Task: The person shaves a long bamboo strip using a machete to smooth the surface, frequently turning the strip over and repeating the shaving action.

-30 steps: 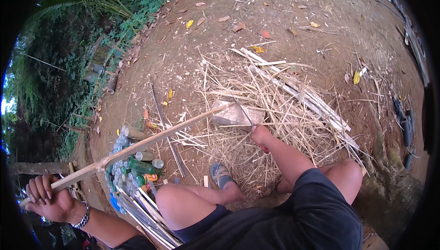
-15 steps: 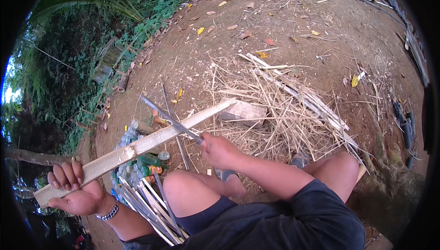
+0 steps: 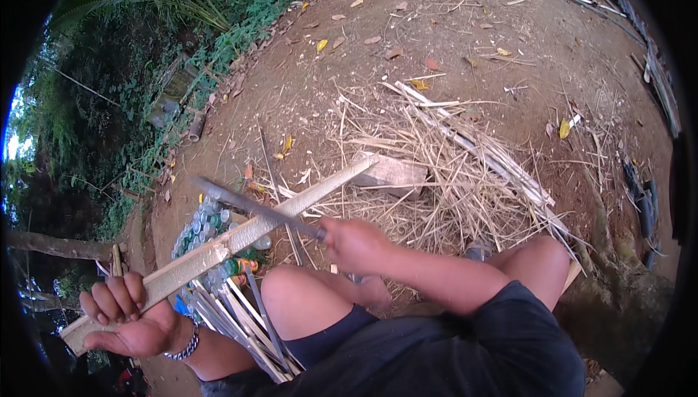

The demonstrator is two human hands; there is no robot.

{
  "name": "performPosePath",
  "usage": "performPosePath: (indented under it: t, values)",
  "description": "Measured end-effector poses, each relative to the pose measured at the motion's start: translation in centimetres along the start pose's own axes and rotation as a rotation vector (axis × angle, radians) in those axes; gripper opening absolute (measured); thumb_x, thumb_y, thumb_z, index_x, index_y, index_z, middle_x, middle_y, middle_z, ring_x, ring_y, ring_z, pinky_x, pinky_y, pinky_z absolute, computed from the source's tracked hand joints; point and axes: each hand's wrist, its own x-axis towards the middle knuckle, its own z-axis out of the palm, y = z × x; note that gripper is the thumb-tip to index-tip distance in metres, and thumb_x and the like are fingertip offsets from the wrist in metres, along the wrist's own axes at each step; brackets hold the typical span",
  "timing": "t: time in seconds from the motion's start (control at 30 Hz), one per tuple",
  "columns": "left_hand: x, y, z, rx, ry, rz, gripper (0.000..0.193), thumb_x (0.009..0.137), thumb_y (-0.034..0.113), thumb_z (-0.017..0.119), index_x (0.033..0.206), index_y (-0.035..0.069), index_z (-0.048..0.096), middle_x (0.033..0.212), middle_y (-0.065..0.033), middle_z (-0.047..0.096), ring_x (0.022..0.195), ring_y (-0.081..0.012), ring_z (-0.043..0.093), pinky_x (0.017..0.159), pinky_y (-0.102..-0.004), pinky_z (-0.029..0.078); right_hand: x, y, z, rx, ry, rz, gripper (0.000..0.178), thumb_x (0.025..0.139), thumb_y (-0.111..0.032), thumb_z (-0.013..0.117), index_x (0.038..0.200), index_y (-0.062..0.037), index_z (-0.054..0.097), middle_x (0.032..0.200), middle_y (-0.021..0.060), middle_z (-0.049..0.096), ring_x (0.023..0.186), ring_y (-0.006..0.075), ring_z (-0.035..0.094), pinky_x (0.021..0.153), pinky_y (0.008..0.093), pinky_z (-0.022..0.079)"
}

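My left hand [image 3: 131,317] is wrapped round the near end of a long split bamboo strip [image 3: 298,201], its pale inner face turned up. The strip slants up to the right, its far tip resting on a wooden block [image 3: 392,173]. In my right hand [image 3: 356,244] is the handle of a long-bladed knife [image 3: 251,206]. Its blade crosses over the strip near the middle, pointing up and left; whether the edge touches the strip I cannot tell. A notch or node [image 3: 220,253] shows on the strip, left of the blade.
Shavings and thin strips [image 3: 451,193] heap around the block. Several plastic bottles [image 3: 207,222] lie beyond the strip on the left. A bundle of slats [image 3: 233,324] lies beside my left knee. Longer bamboo pieces [image 3: 487,153] stretch to the right. Green plants [image 3: 240,41] border the dirt.
The knife has shifted left and slightly down along the strip, its blade now lying flatter. My left hand and the strip's near end have moved a little right and down.
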Motion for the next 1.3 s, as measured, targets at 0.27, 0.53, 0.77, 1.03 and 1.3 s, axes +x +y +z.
performPosePath:
  t: [0.27, 0.53, 0.77, 1.03, 1.3]
  values:
    - [-0.6, -0.2, 1.0, -0.046, -0.027, -0.022, 0.042, 0.09, 0.042, 0.068, 0.082, 0.016, 0.036, 0.065, 0.0057, 0.032, 0.052, -0.0063, 0.028, 0.053, -0.0242, 0.025, 1.3, 8.5, -1.0, -0.045, 0.066, 0.402, 0.017, 0.089, -0.016, 0.055, 0.104, -0.007, 0.055, 0.08, 0.019, 0.065, 0.078, 0.0347, 0.066, 0.069, 0.0463, 0.053]
    - [0.7, -1.3, 1.4, -0.014, -0.003, -0.01, 0.041, 0.087, 0.038, 0.072, 0.082, 0.015, 0.038, 0.067, 0.0052, 0.034, 0.053, -0.0064, 0.031, 0.054, -0.0244, 0.025, 2.5, 12.2, -0.4, 0.037, 0.044, 0.452, 0.022, 0.094, -0.016, 0.053, 0.11, -0.0021, 0.054, 0.091, 0.0218, 0.066, 0.084, 0.0369, 0.066, 0.074, 0.0467, 0.053]
    - [1.4, -1.0, 1.1, -0.007, -0.006, -0.026, 0.04, 0.087, 0.035, 0.072, 0.082, 0.014, 0.039, 0.067, 0.0042, 0.035, 0.054, -0.0069, 0.032, 0.054, -0.0247, 0.025, 1.5, 3.8, -1.1, -0.015, -0.057, 0.058, 0.029, 0.087, -0.015, 0.058, 0.112, -0.0019, 0.052, 0.083, 0.0237, 0.065, 0.081, 0.0392, 0.066, 0.073, 0.048, 0.053]
    - [2.8, -1.4, 0.2, 0.01, -0.009, -0.032, 0.035, 0.093, 0.035, 0.06, 0.081, 0.01, 0.039, 0.068, 0.0022, 0.035, 0.054, -0.0082, 0.033, 0.054, -0.0247, 0.027, 4.0, 13.1, 0.1, -0.009, 0.106, 0.397, 0.021, 0.094, -0.016, 0.05, 0.107, -0.0004, 0.052, 0.086, 0.019, 0.066, 0.08, 0.0383, 0.066, 0.073, 0.0496, 0.052]
    - [4.4, -2.0, 0.2, 0.07, -0.029, -0.052, 0.053, 0.101, 0.055, 0.031, 0.077, 0.008, 0.039, 0.067, 0.0002, 0.034, 0.053, -0.0104, 0.031, 0.052, -0.0257, 0.027, 5.9, 19.6, 2.1, 0.008, 0.162, 0.41, 0.025, 0.09, -0.015, 0.053, 0.11, -0.0013, 0.054, 0.085, 0.0183, 0.067, 0.078, 0.0372, 0.067, 0.071, 0.0487, 0.053]
